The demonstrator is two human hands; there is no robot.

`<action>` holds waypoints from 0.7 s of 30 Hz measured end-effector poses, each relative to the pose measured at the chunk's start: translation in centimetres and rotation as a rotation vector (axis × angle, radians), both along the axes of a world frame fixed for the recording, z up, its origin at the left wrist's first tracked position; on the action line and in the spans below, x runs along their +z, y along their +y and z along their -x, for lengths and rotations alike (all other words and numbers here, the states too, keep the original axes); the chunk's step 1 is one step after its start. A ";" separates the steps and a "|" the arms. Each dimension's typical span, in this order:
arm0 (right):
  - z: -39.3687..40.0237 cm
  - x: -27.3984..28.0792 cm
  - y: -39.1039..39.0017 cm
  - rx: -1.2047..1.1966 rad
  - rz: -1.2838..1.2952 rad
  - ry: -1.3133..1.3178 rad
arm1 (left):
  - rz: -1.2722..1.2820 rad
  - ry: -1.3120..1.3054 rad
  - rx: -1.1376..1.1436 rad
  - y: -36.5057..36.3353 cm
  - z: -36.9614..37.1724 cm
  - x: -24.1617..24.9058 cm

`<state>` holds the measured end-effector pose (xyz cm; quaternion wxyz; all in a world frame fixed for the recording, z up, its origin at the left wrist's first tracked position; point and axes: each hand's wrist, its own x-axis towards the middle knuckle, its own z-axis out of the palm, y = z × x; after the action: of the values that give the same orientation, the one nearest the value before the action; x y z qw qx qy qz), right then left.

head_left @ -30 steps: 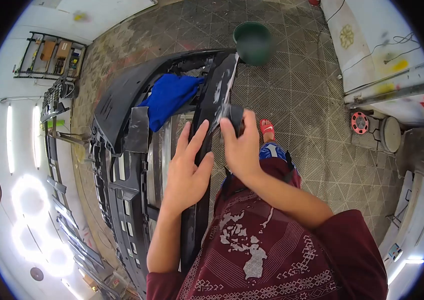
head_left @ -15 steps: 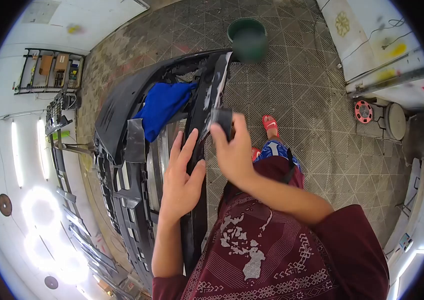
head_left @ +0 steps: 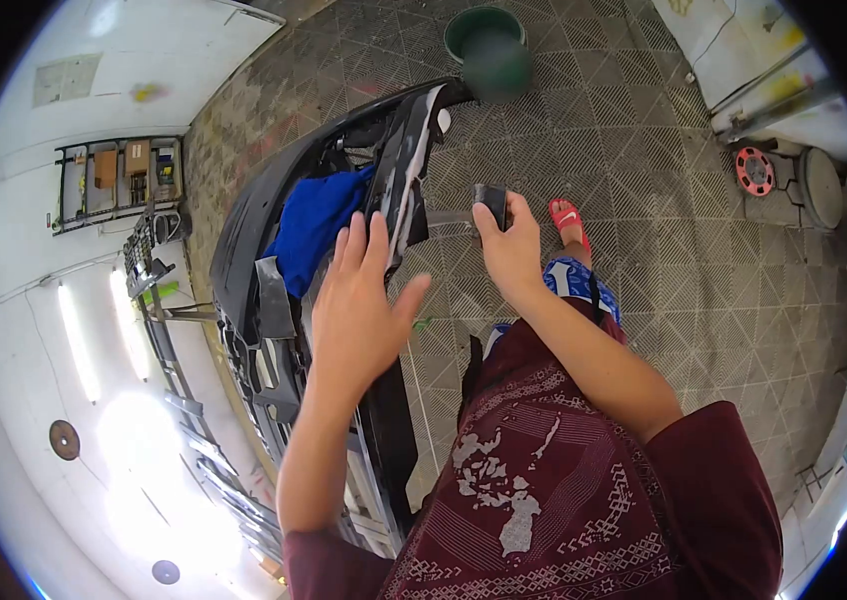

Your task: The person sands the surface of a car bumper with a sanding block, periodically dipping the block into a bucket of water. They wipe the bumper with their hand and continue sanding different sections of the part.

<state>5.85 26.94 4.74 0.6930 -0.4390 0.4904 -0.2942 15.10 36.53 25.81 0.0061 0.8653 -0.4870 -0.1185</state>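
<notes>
A black car bumper stands left of my body, with pale grey and white patches along its near edge. My left hand is over that edge, fingers apart, nothing in it; whether the fingertips touch the bumper is unclear. To the right, apart from the bumper, my right hand grips a small dark block between thumb and fingers. A blue cloth lies draped over the bumper beyond my left hand. Beside the cloth rests a grey sheet.
A green bucket is on the patterned floor beyond the bumper's far end. A round-topped stool and a red reel are near the right wall. Shelving is at the left wall.
My right hand has moved right, away from the bumper edge, with the dark block in it. The view has shifted, and my left hand appears slightly higher with its fingers still apart.
</notes>
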 end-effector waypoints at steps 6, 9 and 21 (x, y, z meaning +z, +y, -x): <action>1.6 1.5 -0.7 -0.021 -0.108 -0.151 | -0.162 -0.104 -0.077 -6.5 -4.4 -2.7; 2.3 1.6 -0.6 -0.033 -0.121 -0.207 | -0.329 -0.014 0.029 -9.9 -6.1 -4.0; 0.6 6.2 1.9 0.072 0.162 -0.147 | -0.101 0.354 0.306 -6.4 -7.9 -4.5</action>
<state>5.28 28.85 10.92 0.6993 -0.4883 0.3968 -0.3393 23.03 30.09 21.27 0.0661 0.8940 -0.3351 -0.2901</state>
